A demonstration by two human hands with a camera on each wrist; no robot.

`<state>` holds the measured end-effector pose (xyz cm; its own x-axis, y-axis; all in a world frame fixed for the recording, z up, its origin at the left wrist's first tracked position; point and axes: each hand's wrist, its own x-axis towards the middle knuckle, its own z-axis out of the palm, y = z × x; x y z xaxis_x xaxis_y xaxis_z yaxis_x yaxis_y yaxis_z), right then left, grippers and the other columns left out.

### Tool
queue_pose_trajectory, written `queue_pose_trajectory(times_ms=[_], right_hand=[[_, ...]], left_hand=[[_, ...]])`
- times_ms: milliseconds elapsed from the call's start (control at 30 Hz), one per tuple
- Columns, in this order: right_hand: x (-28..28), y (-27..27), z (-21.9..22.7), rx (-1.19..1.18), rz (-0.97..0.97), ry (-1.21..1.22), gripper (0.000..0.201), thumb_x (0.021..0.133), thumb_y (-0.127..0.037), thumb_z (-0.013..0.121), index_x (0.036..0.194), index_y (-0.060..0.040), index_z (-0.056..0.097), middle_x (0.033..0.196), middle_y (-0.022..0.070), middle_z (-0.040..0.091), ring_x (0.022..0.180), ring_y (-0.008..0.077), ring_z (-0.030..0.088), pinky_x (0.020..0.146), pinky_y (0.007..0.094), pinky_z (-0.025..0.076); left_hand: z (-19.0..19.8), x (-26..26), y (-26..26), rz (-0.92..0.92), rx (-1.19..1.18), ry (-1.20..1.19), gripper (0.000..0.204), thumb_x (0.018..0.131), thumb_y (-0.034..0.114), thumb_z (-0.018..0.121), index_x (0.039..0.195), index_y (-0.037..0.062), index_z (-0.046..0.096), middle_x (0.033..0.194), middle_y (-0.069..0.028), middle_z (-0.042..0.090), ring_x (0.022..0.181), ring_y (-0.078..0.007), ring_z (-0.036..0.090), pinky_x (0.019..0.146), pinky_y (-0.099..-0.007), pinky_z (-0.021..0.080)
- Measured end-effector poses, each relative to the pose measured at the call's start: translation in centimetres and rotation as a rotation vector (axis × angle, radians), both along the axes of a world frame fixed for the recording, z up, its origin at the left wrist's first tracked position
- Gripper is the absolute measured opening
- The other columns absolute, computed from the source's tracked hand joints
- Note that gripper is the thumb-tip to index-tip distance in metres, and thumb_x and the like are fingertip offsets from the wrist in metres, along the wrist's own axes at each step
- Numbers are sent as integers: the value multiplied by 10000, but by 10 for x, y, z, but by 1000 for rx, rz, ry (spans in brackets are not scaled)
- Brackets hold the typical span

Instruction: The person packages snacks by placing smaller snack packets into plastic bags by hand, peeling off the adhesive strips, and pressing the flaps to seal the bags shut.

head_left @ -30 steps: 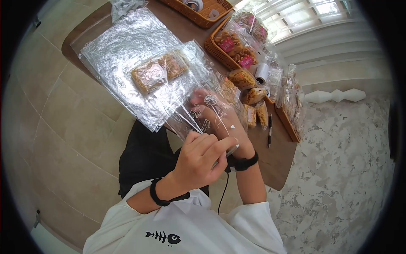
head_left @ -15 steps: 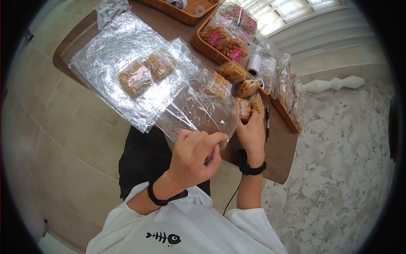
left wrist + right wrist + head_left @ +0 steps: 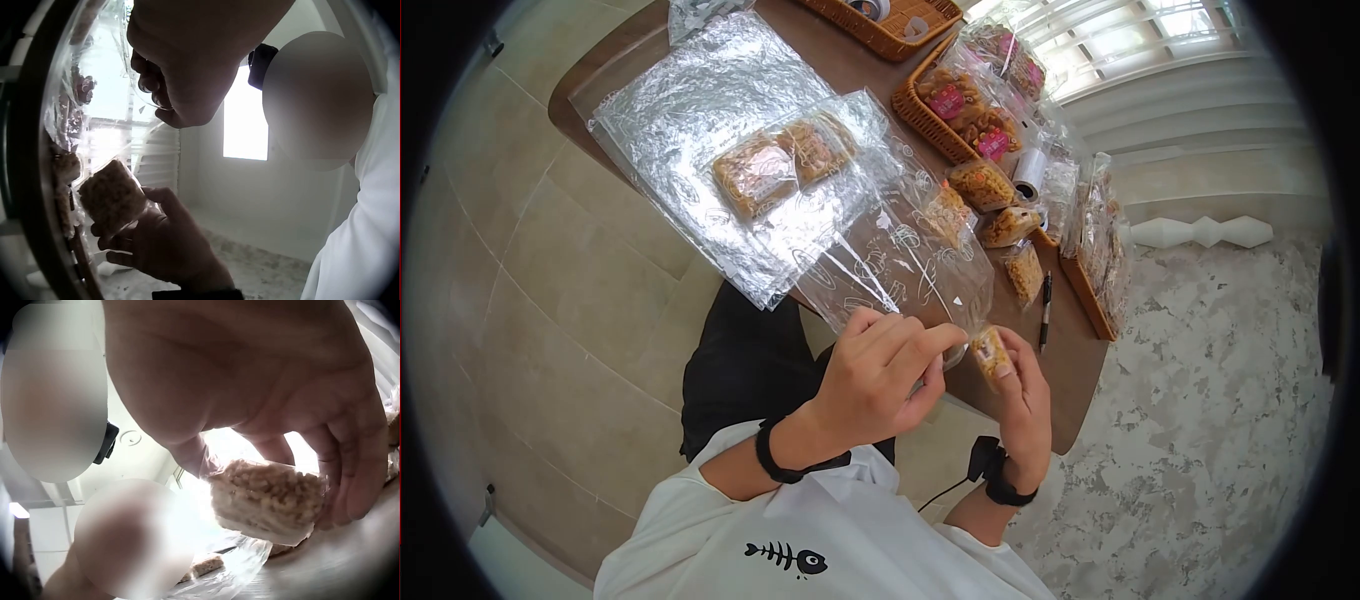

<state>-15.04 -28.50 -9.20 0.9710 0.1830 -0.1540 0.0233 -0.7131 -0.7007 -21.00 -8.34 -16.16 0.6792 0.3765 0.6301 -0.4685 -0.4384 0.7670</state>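
Note:
In the head view my left hand (image 3: 882,368) grips the near edge of a clear printed plastic bag (image 3: 865,265), its fingers curled on the film. Two wrapped crispy snack blocks (image 3: 752,178) show through the bag's far part, over a crinkled silver sheet (image 3: 700,100). My right hand (image 3: 1025,410) pinches another wrapped snack block (image 3: 988,352) between thumb and fingers, close beside the bag's near edge. From the right wrist view, that block (image 3: 269,500) has a grainy, puffed surface under clear wrap. The left wrist view shows it (image 3: 112,197) below my left hand (image 3: 181,62).
Several wrapped snacks (image 3: 1024,273) lie on the brown table (image 3: 1072,375) right of the bag, beside a black pen (image 3: 1046,310). Behind them stand a wicker basket of pink-labelled packs (image 3: 920,118), a white roll (image 3: 1030,172) and a tray of clear packages (image 3: 1090,260).
My right hand has come out from behind the bag film, reached to the snacks on the right, picked up one block and brought it back towards the bag. My left hand keeps its grip.

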Motion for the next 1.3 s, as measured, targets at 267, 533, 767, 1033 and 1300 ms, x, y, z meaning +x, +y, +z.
queue_pose_trajectory(times_ms=[267,533,767,1033,1300], right_hand=[[18,58,-29,344,481,11,463,1000,-110,639,1437,17,552,1287,186,609,1197,315,618,1055,381,470],[34,91,-50,21,668,-210,350,962,-73,681,1304,2,659,1420,232,560,1217,402,569,1026,451,460],[54,116,-63,-288,910,-820,549,998,-30,588,1529,-1,454,1531,251,471,1331,446,515,1086,473,450],[71,134,-59,-283,806,-792,566,985,-61,635,1520,-1,458,1505,254,491,1296,448,536,1071,486,460],[63,159,-68,-279,675,-743,591,970,-96,688,1508,-1,462,1476,258,513,1257,451,560,1053,502,471]], left_hand=[[2,-3,2,5,19,-27,400,798,-37,731,1166,108,669,706,43,493,637,-164,543,694,-341,394],[-1,-2,2,-3,23,-42,396,791,-8,742,1165,103,676,733,31,520,656,-170,558,687,-338,417],[-1,-1,3,-20,46,-50,415,775,-20,742,1166,97,672,743,20,517,655,-178,559,673,-332,414],[-1,-2,5,-31,42,-55,428,764,-42,740,1164,92,671,741,21,515,651,-173,556,651,-326,410],[0,-3,6,-29,37,-65,419,780,-38,738,1171,97,672,739,21,509,652,-172,554,653,-328,416]])
